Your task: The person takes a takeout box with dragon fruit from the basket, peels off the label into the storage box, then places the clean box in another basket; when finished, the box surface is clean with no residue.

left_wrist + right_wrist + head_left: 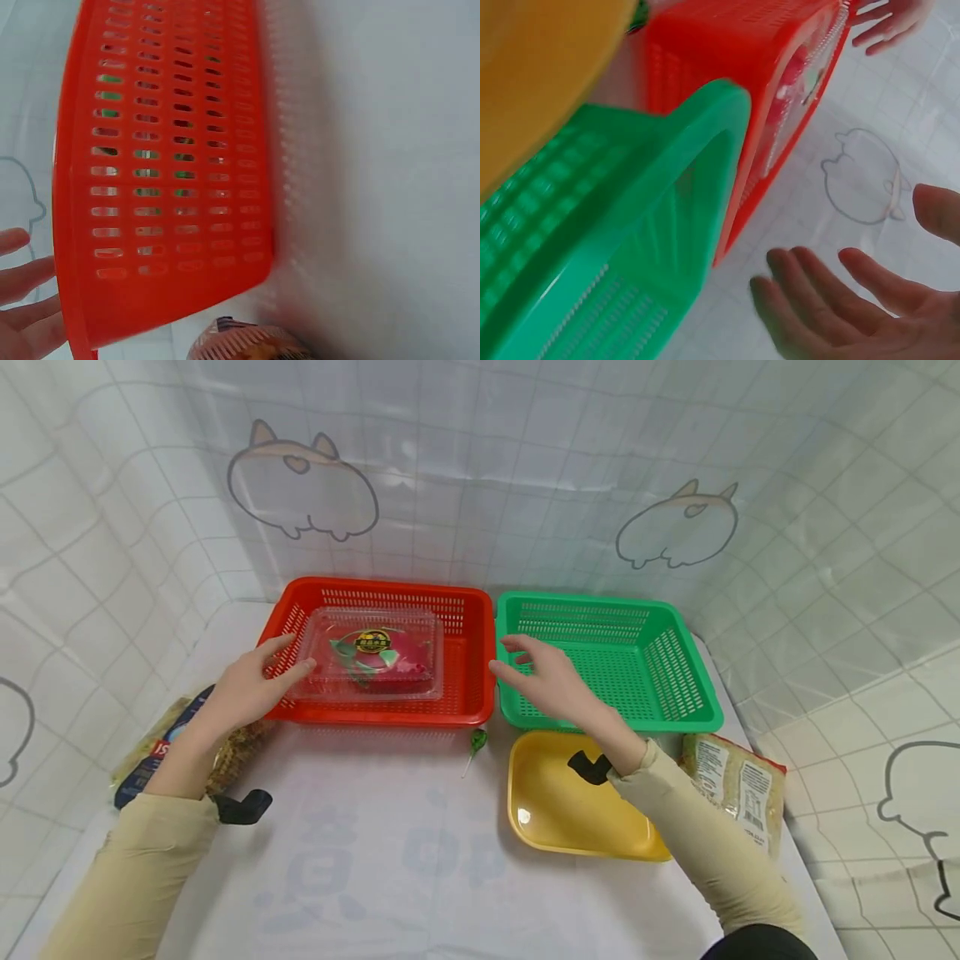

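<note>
A red plastic basket (467,685) holds a closed clear plastic box (367,681). Pink-red and green contents show through its lid, which bears a black and gold label (372,642). My left hand (251,689) is at the basket's left end, fingers spread; in the left wrist view some fingers (26,281) appear beside the rim, and contact is unclear. Over the left side of a green basket (615,668) hovers my right hand (551,681), thumb and fingers apart, holding nothing. The right wrist view shows that hand's loosely extended fingers (817,300) beyond the baskets.
A yellow tray (570,810) stands in front of the green basket. Right of it lies a printed bag (738,785) of pale contents. Bagged goods (157,747) sit beside my left forearm. A small green item with a thin stick (477,742) lies before the red basket.
</note>
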